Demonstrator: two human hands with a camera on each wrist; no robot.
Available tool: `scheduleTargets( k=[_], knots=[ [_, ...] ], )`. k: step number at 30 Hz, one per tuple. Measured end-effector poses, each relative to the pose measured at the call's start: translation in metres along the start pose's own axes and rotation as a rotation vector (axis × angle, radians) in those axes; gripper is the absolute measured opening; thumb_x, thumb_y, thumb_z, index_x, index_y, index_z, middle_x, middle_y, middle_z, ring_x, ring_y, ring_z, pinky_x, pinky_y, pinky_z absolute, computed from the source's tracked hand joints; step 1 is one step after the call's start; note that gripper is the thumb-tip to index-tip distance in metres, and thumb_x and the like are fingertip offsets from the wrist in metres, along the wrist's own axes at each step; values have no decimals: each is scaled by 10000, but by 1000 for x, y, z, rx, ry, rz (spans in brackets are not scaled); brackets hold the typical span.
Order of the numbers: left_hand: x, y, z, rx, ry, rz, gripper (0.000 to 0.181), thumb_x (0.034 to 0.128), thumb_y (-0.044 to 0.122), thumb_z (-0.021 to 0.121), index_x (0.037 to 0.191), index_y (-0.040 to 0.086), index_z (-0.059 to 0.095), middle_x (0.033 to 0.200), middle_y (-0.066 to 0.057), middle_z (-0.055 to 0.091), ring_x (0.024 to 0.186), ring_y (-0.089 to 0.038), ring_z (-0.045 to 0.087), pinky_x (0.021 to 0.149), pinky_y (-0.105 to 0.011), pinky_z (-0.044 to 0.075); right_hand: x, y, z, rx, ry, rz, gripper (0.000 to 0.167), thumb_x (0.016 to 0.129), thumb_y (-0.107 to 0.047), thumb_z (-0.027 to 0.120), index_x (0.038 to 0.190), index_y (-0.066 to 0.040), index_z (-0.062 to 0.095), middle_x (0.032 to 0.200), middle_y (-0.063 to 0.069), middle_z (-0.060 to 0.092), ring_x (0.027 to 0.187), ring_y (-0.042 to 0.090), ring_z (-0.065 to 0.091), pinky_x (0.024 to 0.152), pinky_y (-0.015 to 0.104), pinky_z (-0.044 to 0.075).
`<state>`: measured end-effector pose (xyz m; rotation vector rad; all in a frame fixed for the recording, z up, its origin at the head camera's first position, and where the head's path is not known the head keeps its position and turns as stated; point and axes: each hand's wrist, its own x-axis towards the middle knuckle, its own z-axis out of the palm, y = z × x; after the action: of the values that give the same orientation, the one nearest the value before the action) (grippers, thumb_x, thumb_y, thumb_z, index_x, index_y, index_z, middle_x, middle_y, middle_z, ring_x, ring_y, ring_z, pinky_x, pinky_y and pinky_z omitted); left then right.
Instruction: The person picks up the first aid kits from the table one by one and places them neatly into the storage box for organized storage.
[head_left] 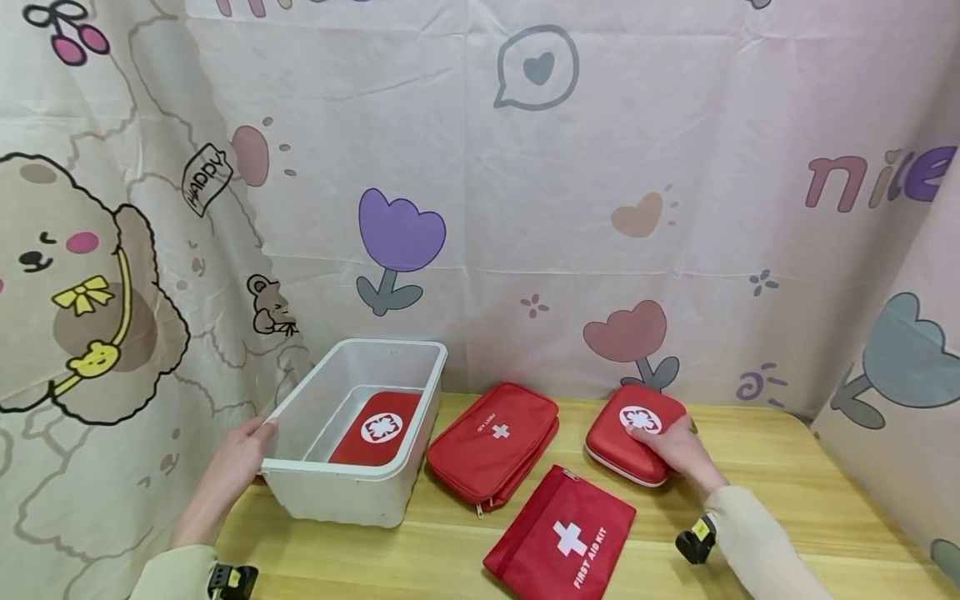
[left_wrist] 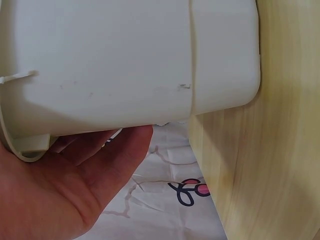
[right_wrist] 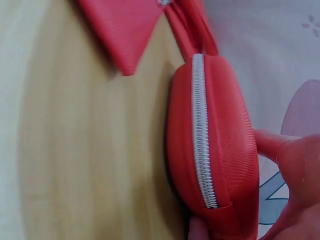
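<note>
A white plastic bin (head_left: 337, 492) stands at the left of the table, a red panel with a white emblem (head_left: 375, 429) lying inside it. My left hand (head_left: 240, 458) grips the bin's left rim near its front corner; in the left wrist view the fingers lie along the bin's outer wall. At the right, my right hand (head_left: 678, 450) holds a red zippered first aid case (head_left: 622, 433), thumb on the top and a fingertip low at its side in the right wrist view. The far fingers are hidden behind the case.
Between bin and case lies a red first aid pouch (head_left: 487, 450) with a zipper. Nearer the front is a flat red first aid kit bag (head_left: 566, 533). A printed curtain (head_left: 525, 208) hangs behind the wooden table (head_left: 757, 450) and along its sides.
</note>
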<state>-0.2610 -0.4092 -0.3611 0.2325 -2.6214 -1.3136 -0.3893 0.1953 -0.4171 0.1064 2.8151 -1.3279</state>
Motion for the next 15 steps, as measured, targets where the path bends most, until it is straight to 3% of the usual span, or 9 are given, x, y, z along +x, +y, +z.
scheduleTargets(
  k=[4, 11, 15],
  knots=[
    [0, 0, 0, 9, 0, -5, 554, 1079, 306, 236, 1363, -144, 389, 1168, -351, 500, 861, -275, 593, 628, -362, 548, 4, 1, -1, 75, 0, 34, 1080, 889, -459, 677, 1361, 213, -25, 1236, 381, 363, 1057, 415, 501, 864, 406, 507],
    [-2, 1, 0, 1, 8, 7, 535, 1077, 305, 246, 1319, -135, 430, 1084, -304, 540, 809, -230, 591, 617, -361, 545, 9, 1, -2, 118, 12, 49, 1056, 882, -451, 686, 1392, 184, 15, 1293, 362, 338, 1169, 454, 400, 1016, 523, 384],
    [-3, 1, 1, -7, 9, 9, 526, 1077, 302, 252, 1301, -133, 444, 1064, -294, 555, 789, -214, 592, 611, -364, 546, 8, 1, -2, 187, -3, 32, 874, 891, -388, 706, 1364, 176, 235, 1202, 307, 498, 1002, 322, 565, 897, 383, 486]
  ],
)
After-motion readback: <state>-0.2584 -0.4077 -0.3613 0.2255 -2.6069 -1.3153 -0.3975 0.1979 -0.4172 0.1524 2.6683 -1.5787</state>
